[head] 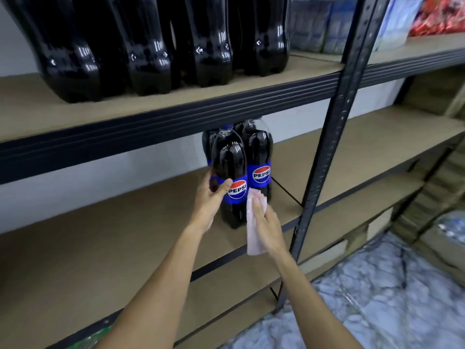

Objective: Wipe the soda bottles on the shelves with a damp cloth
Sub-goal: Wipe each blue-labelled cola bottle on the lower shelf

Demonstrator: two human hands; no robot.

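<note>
Gripping the front bottle (230,157), the left hand (211,197) steadies it while the flat right hand (266,225) presses the cloth (252,244).

Dark soda bottle, upper shelf board (176,96), 12 o'clock: x4 in front row (73,59) (148,54) (208,46) (271,39); any behind are hidden
Pepsi bottle, centre: x4 (230,157) (259,152) (206,144) (241,125), two labels facing out
Hands: x2, left hand (210,197), right hand (266,227)
Pink cloth (253,245): x1
Shelf boards in this bay: x3
Black upright post (334,137), 3 o'clock: x1
Packets (392,26), 1 o'clock: blurred, no count
</note>
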